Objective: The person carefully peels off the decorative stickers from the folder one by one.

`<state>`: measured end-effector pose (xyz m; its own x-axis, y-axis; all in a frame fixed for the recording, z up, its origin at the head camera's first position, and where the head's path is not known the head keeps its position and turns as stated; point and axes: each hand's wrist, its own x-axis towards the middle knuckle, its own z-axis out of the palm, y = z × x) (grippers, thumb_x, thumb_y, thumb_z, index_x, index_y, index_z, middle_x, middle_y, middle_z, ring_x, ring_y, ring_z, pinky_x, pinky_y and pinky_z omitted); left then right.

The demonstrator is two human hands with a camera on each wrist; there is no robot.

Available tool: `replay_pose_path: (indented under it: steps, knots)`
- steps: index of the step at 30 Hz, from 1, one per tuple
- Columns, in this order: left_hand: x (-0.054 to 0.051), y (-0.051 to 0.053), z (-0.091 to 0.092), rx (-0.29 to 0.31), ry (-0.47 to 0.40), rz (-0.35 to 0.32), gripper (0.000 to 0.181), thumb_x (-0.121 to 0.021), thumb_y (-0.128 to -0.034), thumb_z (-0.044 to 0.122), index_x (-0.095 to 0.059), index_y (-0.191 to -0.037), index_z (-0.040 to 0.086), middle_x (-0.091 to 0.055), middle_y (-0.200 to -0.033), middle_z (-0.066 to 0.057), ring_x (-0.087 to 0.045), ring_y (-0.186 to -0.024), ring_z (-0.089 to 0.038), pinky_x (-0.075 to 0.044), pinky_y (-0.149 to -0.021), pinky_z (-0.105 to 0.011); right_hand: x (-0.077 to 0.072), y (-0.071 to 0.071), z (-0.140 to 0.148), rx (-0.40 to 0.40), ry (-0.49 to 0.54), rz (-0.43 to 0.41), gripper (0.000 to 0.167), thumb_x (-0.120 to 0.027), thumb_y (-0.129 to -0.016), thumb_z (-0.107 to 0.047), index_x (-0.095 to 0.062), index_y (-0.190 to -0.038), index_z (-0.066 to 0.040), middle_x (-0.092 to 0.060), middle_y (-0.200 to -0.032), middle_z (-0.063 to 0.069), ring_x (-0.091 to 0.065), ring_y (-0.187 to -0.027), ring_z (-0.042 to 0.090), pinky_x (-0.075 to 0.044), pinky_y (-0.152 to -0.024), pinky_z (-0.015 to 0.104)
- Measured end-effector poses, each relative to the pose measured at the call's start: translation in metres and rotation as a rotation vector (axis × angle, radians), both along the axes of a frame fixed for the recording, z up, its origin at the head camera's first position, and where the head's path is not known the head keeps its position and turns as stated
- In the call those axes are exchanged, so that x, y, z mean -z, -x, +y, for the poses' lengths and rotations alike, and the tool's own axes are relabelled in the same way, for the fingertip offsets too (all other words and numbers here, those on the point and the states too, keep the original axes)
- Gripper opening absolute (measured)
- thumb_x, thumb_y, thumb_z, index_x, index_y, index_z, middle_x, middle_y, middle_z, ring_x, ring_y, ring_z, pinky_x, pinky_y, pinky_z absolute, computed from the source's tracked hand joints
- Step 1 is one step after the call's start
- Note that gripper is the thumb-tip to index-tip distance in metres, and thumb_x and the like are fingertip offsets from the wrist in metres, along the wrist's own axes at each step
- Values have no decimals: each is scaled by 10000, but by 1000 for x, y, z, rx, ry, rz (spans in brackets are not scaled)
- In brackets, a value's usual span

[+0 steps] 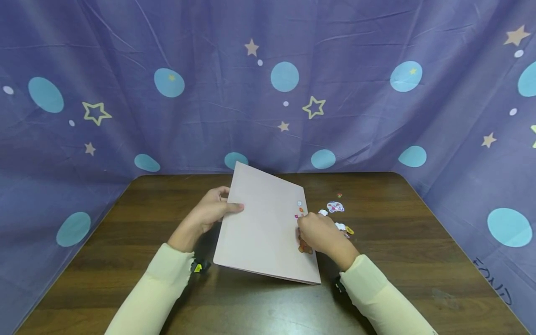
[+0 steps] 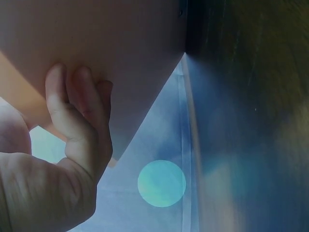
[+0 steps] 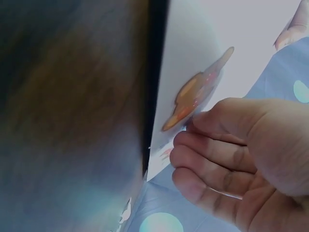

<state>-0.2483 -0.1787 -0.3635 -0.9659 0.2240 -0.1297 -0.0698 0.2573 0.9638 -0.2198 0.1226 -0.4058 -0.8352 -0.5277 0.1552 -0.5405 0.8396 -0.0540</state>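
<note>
A pale, stiff board stands tilted above the table. My left hand grips its left edge, thumb on the front and fingers against the back; the left wrist view shows those fingers on the plain rear face. At the right edge, my right hand pinches a brown and orange sticker by its border, close against the board's front. Part of that sticker shows below the hand in the head view. Small colourful stickers are on the board just above my right hand.
Several loose stickers lie on the wooden table beyond my right hand, among them a pale animal-face sticker and a yellow one. A purple curtain with stars and dots hangs behind the table's far edge.
</note>
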Motion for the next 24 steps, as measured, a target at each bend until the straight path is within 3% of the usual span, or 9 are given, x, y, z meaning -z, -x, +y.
replay_pose_path:
  steps: [11, 20, 24]
  knots:
    - [1, 1, 0, 7, -11, 5, 552, -713, -895, 24, -422, -1351, -87, -743, -941, -163, -735, -733, -229, -610, -640, -363, -3, -1, 6, -60, 119, -61, 308, -659, -945, -85, -636, -661, -200, -547, -574, -128, -524, -547, 64, -501, -557, 318]
    - [0, 0, 0, 7, -12, 5, 542, -715, -895, 20, -428, -1343, -84, -746, -952, -166, -737, -740, -229, -610, -648, -359, -1, -1, 1, 13, 79, -91, 329, -638, -974, -114, -624, -658, -205, -529, -553, -114, -537, -558, 79, -516, -558, 330]
    - [-1, 0, 0, 7, -16, 0, 544, -715, -898, 20, -426, -1347, -82, -746, -957, -166, -737, -744, -229, -610, -651, -358, -1, -2, -1, 9, 25, -18, 292, -647, -952, -109, -603, -672, -176, -572, -605, -49, -544, -565, 125, -512, -507, 366]
